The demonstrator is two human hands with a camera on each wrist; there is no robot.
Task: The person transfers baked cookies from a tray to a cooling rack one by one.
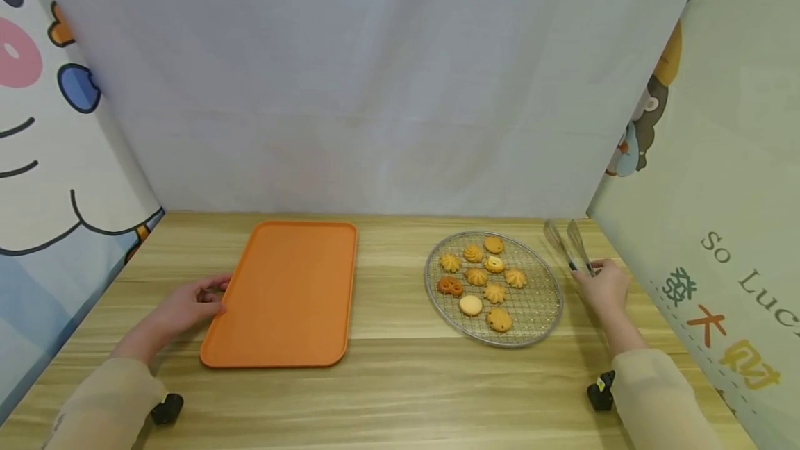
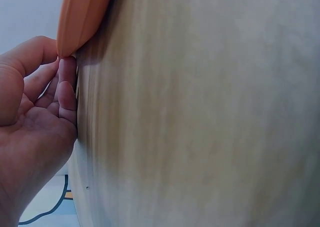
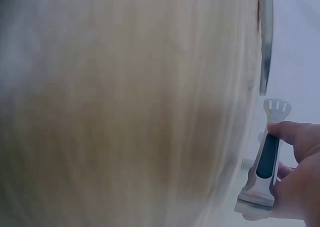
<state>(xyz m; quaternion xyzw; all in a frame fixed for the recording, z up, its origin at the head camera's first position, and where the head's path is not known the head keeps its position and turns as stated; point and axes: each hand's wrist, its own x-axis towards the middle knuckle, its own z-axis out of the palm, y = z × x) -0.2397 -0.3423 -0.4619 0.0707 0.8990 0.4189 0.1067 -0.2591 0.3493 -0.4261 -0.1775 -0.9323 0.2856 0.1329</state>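
Note:
At the left, an orange rectangular tray (image 1: 284, 297) lies on the wooden table. My left hand (image 1: 187, 307) pinches its left rim, thumb on the edge and fingertips low beside the tabletop, as the left wrist view shows with the tray corner (image 2: 82, 22). Over at the right, my right hand (image 1: 605, 290) grips metal tongs (image 3: 267, 157) with a dark inlay on the handle. Their two slotted ends (image 1: 575, 235) point away from me and stand apart. To the left of the tongs sits a round wire mesh tray (image 1: 537, 304) bearing several cookies (image 1: 495, 292).
The cookies differ in shape: a pretzel-shaped one (image 1: 450, 286), swirled ones and a plain round one (image 1: 471, 305). A strip of wooden table (image 1: 387, 311) separates both trays. A white curtain (image 1: 375, 89) closes the back, with printed sheets (image 1: 706, 193) at either side.

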